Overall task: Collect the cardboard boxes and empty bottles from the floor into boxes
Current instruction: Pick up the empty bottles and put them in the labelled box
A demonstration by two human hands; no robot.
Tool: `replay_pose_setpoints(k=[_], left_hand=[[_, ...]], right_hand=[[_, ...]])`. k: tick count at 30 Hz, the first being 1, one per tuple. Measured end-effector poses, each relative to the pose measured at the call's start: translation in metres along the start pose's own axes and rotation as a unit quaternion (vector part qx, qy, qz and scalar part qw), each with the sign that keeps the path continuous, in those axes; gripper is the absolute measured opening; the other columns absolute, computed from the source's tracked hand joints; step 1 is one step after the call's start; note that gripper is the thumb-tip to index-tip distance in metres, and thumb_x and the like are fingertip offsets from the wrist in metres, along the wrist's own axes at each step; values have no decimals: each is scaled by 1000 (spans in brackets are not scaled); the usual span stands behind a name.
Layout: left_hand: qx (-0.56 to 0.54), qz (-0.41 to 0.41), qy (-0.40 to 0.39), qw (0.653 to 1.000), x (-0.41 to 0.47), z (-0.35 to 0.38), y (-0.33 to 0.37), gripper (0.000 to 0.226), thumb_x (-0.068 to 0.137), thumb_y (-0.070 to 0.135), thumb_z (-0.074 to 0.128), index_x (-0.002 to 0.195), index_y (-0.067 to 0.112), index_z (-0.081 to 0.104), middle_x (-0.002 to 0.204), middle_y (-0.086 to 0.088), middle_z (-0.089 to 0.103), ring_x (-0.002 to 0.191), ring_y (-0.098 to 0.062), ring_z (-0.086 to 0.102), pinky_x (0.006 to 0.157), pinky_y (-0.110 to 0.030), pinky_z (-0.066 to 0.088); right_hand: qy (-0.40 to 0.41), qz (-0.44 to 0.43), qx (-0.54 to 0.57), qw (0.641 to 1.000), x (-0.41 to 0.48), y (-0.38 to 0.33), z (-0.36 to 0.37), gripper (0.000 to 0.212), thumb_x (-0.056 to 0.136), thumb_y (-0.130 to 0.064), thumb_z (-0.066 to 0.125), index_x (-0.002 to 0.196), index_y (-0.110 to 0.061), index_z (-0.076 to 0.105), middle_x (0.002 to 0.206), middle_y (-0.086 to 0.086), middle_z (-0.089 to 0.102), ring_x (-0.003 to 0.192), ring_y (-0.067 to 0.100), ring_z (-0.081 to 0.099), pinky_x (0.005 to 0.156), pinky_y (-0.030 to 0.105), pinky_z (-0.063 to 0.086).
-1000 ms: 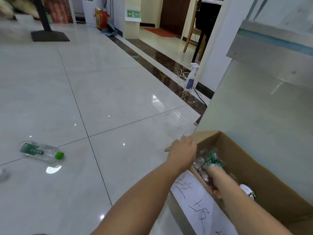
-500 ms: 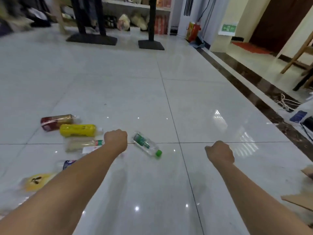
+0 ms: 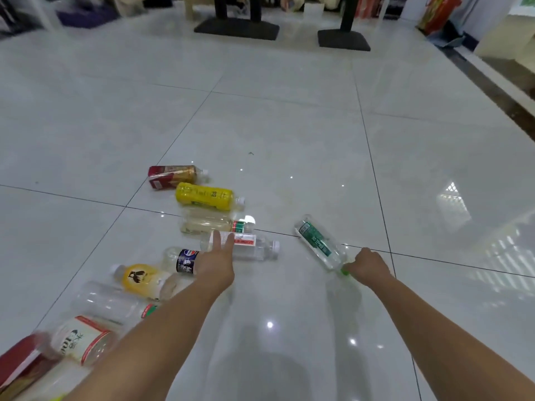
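Glossy pale tiles with thin dark grout lines make up the floor (image 3: 289, 125), which mirrors the lights. A loose row of empty plastic bottles lies on its side there: a red-and-gold carton-shaped bottle (image 3: 173, 176), a ribbed yellow bottle (image 3: 207, 196), a crumpled clear bottle (image 3: 212, 225), and a clear red-labelled bottle (image 3: 246, 246) with a white cap. The left hand (image 3: 216, 263) is spread, fingers straight, reaching over that red-labelled bottle and just short of gripping it (contact is hard to judge). Apart to the right lies a clear green-labelled bottle (image 3: 318, 241), slanted on the tile; the right hand (image 3: 367, 266) is curled closed at its green cap end, touching it.
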State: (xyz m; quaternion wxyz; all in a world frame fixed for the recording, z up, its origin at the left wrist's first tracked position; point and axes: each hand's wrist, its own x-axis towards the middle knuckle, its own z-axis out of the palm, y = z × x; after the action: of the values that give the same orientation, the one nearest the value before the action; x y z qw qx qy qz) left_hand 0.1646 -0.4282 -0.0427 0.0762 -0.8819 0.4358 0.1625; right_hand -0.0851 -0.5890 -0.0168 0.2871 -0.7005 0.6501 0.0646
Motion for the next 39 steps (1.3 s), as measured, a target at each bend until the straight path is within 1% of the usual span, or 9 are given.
replay_pose_setpoints(k=[3, 9, 16, 20, 23, 25, 30, 34, 39], left_hand=[[-33, 13, -35, 999, 11, 5, 14, 91, 87, 4, 50, 153, 30, -7, 158, 1, -25, 99, -27, 63, 64, -30, 46], [-85, 37, -90, 992, 31, 8, 37, 101, 84, 5, 55, 150, 36, -15, 159, 4, -21, 112, -30, 57, 81, -38, 54], [-109, 86, -130, 982, 10, 23, 55, 63, 86, 14, 57, 138, 39, 33, 154, 0, 2, 117, -38, 50, 93, -42, 48], [-85, 107, -173, 976, -15, 30, 70, 39, 91, 14, 52, 125, 33, 48, 159, 6, -4, 133, -39, 32, 107, -62, 24], [-109, 100, -184, 972, -33, 30, 77, 32, 89, 11, 52, 116, 26, 59, 160, 13, -10, 145, -41, -11, 106, -74, 0], [-154, 84, -149, 973, -37, 27, 76, 41, 86, 10, 53, 124, 27, 55, 160, 15, -10, 144, -37, -22, 105, -75, 0], [-251, -64, -48, 965, -43, 38, 80, 95, 84, 30, 69, 152, 21, 3, 159, -5, -8, 146, -36, 10, 108, -60, 30], [-390, -188, -122, 893, -40, 53, 77, 82, 80, 32, 75, 140, 5, 25, 139, -17, 33, 123, -33, 47, 101, -42, 46], [-546, -234, -172, 786, -41, 48, 83, 62, 83, 13, 70, 131, 6, 31, 131, -17, 48, 115, -35, 55, 82, -46, 55]], right_hand=[[-30, 4, 7, 1000, 8, 5, 18, 60, 81, -23, 69, 130, 1, 43, 129, 20, 44, 120, 35, 49, 95, 35, 42], [-54, -3, 82, 995, 22, 7, 42, 81, 75, -12, 72, 143, -2, 28, 141, 19, 36, 124, 36, 46, 102, 40, 43], [-72, 48, 103, 991, 33, 10, 55, 67, 84, -18, 66, 137, 1, 30, 137, 19, 25, 100, 34, 53, 96, 41, 49], [-72, 78, 113, 988, 45, 14, 69, 30, 85, -26, 57, 103, -4, 52, 101, 17, 57, 87, 27, 51, 82, 38, 55], [-93, 76, 121, 985, 39, 11, 69, 18, 86, -21, 61, 85, -5, 51, 72, 9, 52, 61, 24, 51, 66, 31, 47], [-151, 105, 130, 974, 31, 8, 69, 17, 82, -14, 65, 80, -3, 52, 66, 10, 50, 51, 21, 48, 60, 28, 46], [-279, 172, 136, 935, 3, 7, 64, 6, 83, -3, 48, 78, -5, 47, 50, 9, 49, 44, 16, 43, 40, 14, 36], [-281, 162, 186, 928, -3, 17, 60, 18, 86, 1, 57, 71, -7, 50, 58, 7, 52, 24, 9, 38, 36, 12, 32], [-329, 183, 234, 896, -18, 5, 56, 39, 87, -27, 68, 60, -15, 42, 47, -2, 43, 23, 5, 25, 31, 12, 21]])
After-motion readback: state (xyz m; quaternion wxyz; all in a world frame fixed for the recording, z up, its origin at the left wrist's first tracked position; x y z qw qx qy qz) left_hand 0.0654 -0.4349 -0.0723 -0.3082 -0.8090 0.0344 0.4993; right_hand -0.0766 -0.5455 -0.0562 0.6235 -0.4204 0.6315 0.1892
